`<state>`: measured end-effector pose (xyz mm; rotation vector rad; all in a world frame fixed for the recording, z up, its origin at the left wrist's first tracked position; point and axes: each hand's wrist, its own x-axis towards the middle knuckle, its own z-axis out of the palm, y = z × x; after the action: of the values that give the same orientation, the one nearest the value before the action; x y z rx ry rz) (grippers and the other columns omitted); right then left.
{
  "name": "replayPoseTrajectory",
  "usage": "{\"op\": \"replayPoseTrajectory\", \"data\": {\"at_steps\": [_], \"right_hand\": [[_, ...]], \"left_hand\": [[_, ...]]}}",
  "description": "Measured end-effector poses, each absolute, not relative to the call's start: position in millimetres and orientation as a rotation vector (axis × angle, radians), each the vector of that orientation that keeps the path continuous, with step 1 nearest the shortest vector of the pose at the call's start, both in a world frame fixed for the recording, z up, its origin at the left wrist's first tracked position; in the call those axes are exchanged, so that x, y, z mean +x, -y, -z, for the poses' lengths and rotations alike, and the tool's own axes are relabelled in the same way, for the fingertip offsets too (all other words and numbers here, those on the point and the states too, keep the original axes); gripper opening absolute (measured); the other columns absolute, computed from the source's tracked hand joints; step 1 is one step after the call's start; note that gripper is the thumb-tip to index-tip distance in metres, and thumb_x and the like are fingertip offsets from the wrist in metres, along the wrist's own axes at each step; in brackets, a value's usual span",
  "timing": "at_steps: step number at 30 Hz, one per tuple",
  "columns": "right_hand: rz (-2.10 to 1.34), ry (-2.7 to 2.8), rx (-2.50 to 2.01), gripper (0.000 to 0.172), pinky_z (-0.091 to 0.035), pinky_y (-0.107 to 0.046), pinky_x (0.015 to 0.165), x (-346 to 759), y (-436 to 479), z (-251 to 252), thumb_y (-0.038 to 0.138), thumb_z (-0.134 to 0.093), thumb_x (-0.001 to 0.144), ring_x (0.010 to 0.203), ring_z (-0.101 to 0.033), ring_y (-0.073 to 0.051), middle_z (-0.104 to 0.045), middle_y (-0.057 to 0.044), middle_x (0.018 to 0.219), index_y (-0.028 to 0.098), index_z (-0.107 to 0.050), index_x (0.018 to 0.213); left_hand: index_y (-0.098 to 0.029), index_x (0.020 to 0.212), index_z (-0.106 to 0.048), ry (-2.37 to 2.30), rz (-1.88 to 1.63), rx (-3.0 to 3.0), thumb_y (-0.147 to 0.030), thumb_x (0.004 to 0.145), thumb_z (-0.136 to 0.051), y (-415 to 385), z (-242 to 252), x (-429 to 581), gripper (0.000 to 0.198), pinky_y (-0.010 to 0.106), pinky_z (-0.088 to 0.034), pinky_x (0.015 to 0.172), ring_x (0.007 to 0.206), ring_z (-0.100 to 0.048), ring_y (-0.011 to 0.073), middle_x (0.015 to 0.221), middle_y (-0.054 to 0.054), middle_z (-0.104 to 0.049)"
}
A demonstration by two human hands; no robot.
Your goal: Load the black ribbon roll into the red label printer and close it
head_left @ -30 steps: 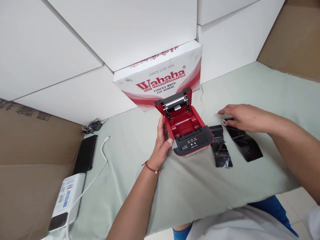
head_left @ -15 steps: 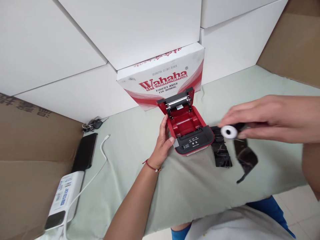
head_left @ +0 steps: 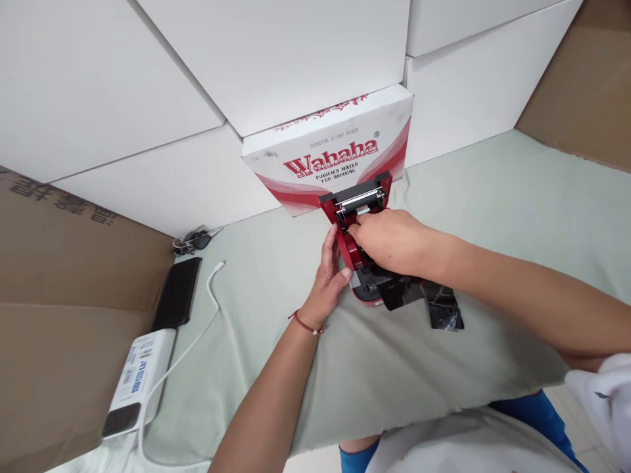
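A small red and black label printer stands on the cloth with its lid raised, baring a roller. My left hand grips its left side, thumb on the front corner and fingers along the edge. Over the open red compartment is my right hand, its fingers curled down inside and closed on the black label roll. The hand hides most of that roll. The roll's loose black strip trails over the printer's front. Beside the printer lies a creased black film piece.
Behind the printer stands a Wahaha water carton against white panels. At left are keys, a black phone-like slab, a white device and a white cable. Cardboard borders the left side.
My right hand has moved left with the black label roll, from beside the printer into its open compartment. My left hand keeps its hold on the printer. The view has shifted slightly.
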<state>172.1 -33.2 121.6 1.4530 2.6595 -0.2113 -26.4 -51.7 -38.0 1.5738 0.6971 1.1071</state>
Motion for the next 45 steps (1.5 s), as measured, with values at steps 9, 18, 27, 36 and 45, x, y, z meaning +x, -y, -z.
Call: {"op": "replayPoseTrajectory", "data": {"at_steps": [9,18,27,36,45], "right_hand": [[0.438,-3.073,1.486,0.027,-0.059,-0.040,0.091,206,51,-104,0.019,-0.055,0.111,0.109,-0.078,-0.028,-0.081,-0.015,0.129,0.014,-0.075,0.128],[-0.154,-3.691,1.306,0.046,-0.056,-0.051,0.125,248,133,-21,0.015,-0.068,0.106,0.136,-0.071,-0.026,-0.079,-0.013,0.145,0.017,-0.066,0.151],[-0.177,-3.841,1.362,0.052,-0.054,-0.048,0.131,240,134,-7,0.011,-0.060,0.105,0.136,-0.074,-0.019,-0.082,-0.005,0.141,0.026,-0.067,0.153],[-0.148,-3.857,1.350,0.041,-0.054,-0.045,0.130,239,137,-11,0.008,-0.056,0.104,0.128,-0.075,-0.018,-0.086,-0.005,0.131,0.020,-0.073,0.139],[-0.139,-3.848,1.369,0.036,-0.053,-0.041,0.128,238,138,-16,0.008,-0.053,0.106,0.123,-0.076,-0.017,-0.087,-0.003,0.127,0.020,-0.076,0.131]], "left_hand": [[-0.046,0.179,-0.024,-0.684,-1.125,1.567,-0.066,0.105,-0.066,54,34,-25,0.088,0.058,-0.017,0.148,0.181,-0.016,0.0340,0.193,0.000,-0.018],[-0.048,0.180,-0.020,-0.684,-1.143,1.501,-0.068,0.101,-0.071,56,33,-23,0.097,0.060,-0.022,0.146,0.178,-0.025,0.0346,0.192,0.002,-0.023],[-0.051,0.168,-0.047,-0.844,-1.363,1.442,-0.077,0.107,-0.049,41,25,-26,0.066,0.058,-0.017,0.147,0.180,-0.018,0.0289,0.189,-0.004,-0.034],[-0.050,0.162,-0.058,-0.873,-1.438,1.509,-0.077,0.103,-0.057,42,-1,-22,0.065,0.057,-0.039,0.137,0.167,-0.044,0.0333,0.169,0.000,-0.057],[-0.033,0.117,-0.083,-0.842,-1.472,1.908,-0.060,0.114,-0.048,57,5,-24,0.044,0.066,-0.041,0.132,0.140,-0.069,0.0338,0.131,0.004,-0.084]]}}
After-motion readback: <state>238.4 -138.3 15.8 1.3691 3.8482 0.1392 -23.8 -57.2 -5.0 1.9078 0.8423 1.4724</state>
